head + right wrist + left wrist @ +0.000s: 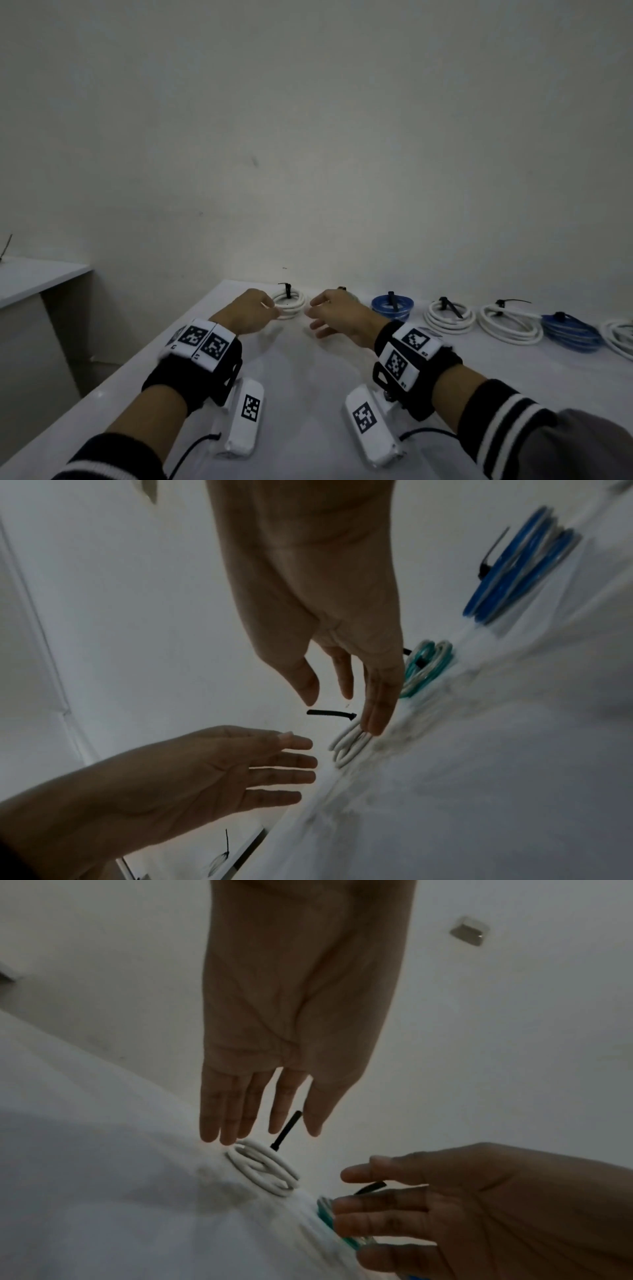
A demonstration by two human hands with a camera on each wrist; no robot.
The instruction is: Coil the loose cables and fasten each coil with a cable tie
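Note:
A white cable coil (291, 302) bound with a black cable tie (287, 290) lies at the far end of the white table (308, 377). My left hand (263, 308) hovers just left of it with straight fingers and holds nothing. In the left wrist view its fingertips (219, 1137) hang right above the coil (263, 1169), and the tie's tail (286, 1130) sticks up between finger and thumb. My right hand (322, 318) is spread out to the coil's right, also holding nothing. It partly hides a teal coil (428, 666).
A row of tied coils runs rightwards along the wall: blue (393, 305), white (449, 315), white (510, 323), blue (570, 332), and white (620, 337) at the frame edge. The table's left edge drops off beside a lower shelf (34, 277).

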